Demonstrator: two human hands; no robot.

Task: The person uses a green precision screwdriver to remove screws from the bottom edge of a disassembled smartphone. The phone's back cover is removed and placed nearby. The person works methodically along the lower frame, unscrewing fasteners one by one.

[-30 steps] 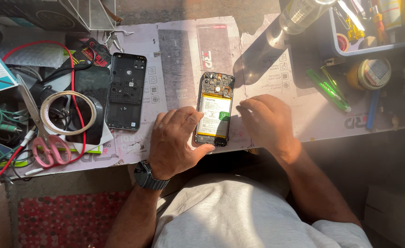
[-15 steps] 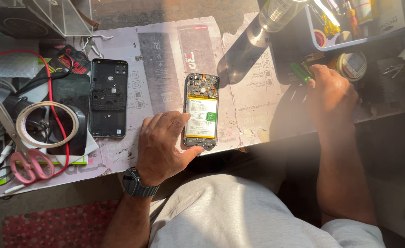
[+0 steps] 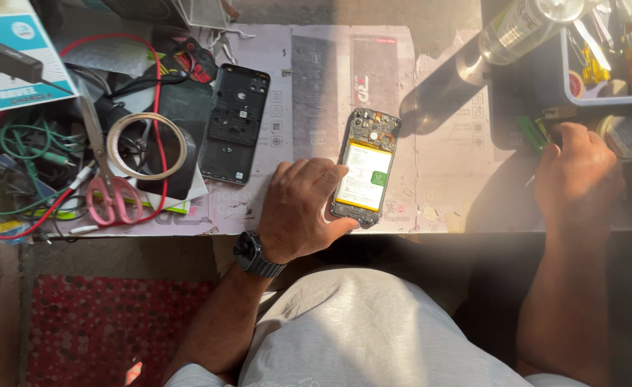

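Observation:
An opened phone [image 3: 367,168] with its battery and circuit board showing lies face down on the printed work mat [image 3: 316,79]. My left hand [image 3: 303,208], with a black watch on the wrist, rests on the mat and grips the phone's lower left edge. My right hand [image 3: 575,178] is far off to the right in shadow, curled next to a green-handled tool [image 3: 531,132] and a small round tin [image 3: 625,135]. Whether it grips the tool is hidden.
The phone's black back cover [image 3: 235,123] lies left of the phone. Further left are a tape ring [image 3: 147,145], pink-handled scissors [image 3: 109,188], tangled red and green wires [image 3: 22,158] and a blue box [image 3: 16,57]. A clear bottle [image 3: 522,27] and tool tray [image 3: 602,50] stand at the top right.
My right hand left the phone and moved right to the green tool and tin. My left hand stays on the phone. The view shifted slightly.

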